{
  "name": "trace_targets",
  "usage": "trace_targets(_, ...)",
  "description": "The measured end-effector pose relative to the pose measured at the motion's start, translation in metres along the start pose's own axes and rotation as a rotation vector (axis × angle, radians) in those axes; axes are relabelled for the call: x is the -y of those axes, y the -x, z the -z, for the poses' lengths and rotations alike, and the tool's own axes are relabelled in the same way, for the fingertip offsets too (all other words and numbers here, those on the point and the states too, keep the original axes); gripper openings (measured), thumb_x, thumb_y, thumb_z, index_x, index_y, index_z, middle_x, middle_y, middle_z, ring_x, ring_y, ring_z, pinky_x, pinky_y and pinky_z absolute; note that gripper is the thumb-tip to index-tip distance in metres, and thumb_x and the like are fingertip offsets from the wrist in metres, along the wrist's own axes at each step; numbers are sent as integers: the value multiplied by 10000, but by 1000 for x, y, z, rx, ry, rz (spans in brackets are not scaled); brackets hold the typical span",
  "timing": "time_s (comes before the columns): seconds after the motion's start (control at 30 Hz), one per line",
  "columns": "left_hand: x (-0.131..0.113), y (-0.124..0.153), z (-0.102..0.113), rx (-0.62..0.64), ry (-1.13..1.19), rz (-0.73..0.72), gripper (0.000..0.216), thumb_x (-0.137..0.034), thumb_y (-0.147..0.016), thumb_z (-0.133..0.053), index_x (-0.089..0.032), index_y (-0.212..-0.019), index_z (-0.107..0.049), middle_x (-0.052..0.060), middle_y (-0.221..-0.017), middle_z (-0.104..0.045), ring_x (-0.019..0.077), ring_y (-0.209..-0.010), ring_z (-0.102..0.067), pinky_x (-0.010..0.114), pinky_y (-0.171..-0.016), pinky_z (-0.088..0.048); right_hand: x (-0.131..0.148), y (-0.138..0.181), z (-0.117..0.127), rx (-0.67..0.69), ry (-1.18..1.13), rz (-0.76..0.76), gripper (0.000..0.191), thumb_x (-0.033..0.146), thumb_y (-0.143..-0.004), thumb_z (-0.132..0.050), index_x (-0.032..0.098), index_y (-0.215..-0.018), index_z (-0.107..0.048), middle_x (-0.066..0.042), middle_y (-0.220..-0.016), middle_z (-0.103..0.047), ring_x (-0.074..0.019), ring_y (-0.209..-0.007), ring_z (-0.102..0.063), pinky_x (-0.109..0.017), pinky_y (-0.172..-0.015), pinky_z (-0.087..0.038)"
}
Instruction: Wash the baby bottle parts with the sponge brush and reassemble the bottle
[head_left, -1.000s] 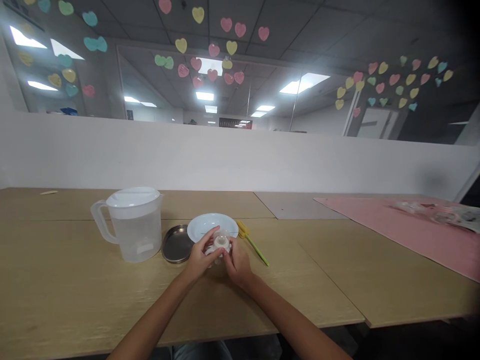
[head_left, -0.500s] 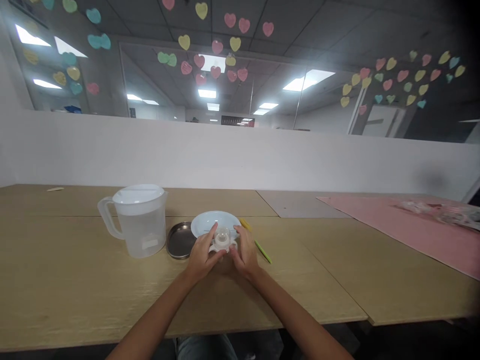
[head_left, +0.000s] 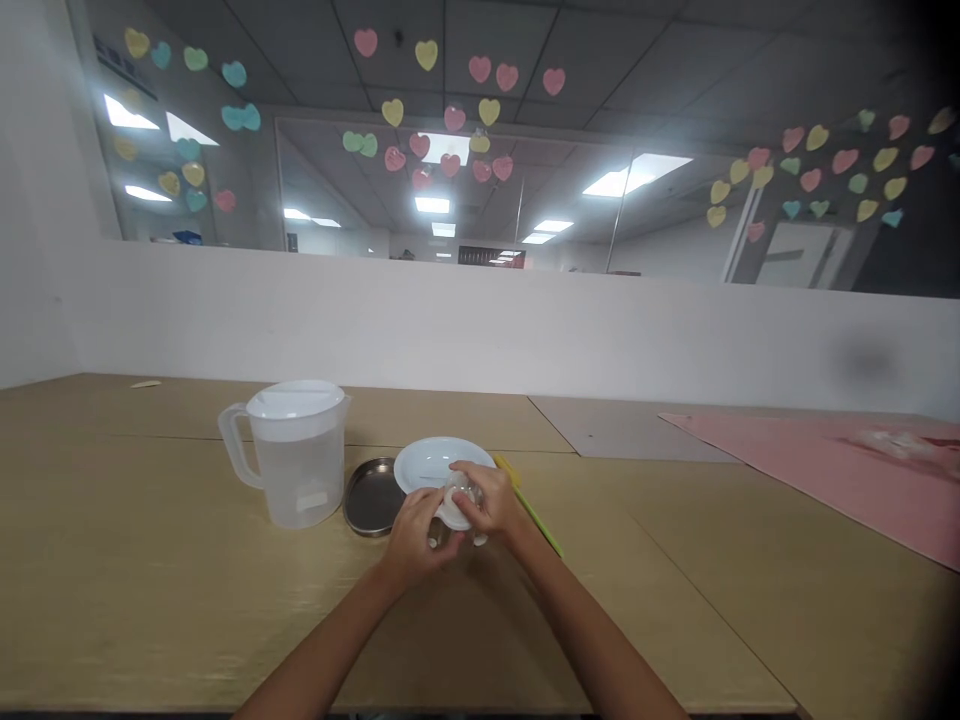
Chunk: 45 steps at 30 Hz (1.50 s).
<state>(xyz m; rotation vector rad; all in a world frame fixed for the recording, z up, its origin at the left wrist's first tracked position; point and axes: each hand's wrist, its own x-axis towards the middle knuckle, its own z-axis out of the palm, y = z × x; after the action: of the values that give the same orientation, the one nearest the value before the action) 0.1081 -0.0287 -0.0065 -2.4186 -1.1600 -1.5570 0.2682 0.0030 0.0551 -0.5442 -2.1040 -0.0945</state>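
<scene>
Between my hands, over the table just in front of the white bowl, is a baby bottle [head_left: 454, 514] with a white collar, side handles and a clear domed cap. My left hand [head_left: 417, 532] grips its left side low down, fingers curled around the handle area. My right hand [head_left: 491, 500] is closed over the clear cap from the right, the thumb across its front. The lower part of the bottle is mostly hidden by my fingers. The white bowl [head_left: 421, 458] lies right behind my hands.
A lidded translucent jug [head_left: 296, 475] stands on the left. Beside it lies a round dark metal dish [head_left: 371, 505]. A yellow-and-green brush [head_left: 541, 522] lies right of my hand. On the far right is a pink mat [head_left: 817, 470] with a clear plastic bundle; a white wall [head_left: 420, 330] stands behind.
My right hand has moved from the bottle's right side up onto the clear cap. My left hand has shifted lower around the bottle. The camera view has also shifted a little.
</scene>
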Motion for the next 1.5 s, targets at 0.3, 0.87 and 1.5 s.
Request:
trace_targets(0.3,3,5,-8,-37,-40,1,495,-288,-700,-596,-146,-1167,-515,123,-1039,-622,262,-987,-570,400,-866,-476,10,4,-2,-8,-41,-164,346,418,-860,-427,179,-1046,-596,-54,-883,-694,-166,-745,-633,-270,-696,-484)
trace_targets(0.87,3,5,-6,-5,-69,6,597,-337,-716,-604,-126,-1259,-474,141,-1054,-623,277,-1018,-554,416,-910,-457,21,-1,6,60,-8,-257,338,387,-882,-405,170,-1056,-597,-39,-842,-674,-151,-696,-595,-251,-655,-447)
trace_targets(1.5,-2,3,-5,-15,-105,-57,615,-324,-728,-586,-103,-1283,-438,139,-1041,-640,274,-1017,-564,414,-895,-462,18,-3,4,57,-126,-414,307,399,-818,-478,181,-979,-621,-20,-846,-674,-134,-674,-570,-235,-633,-425)
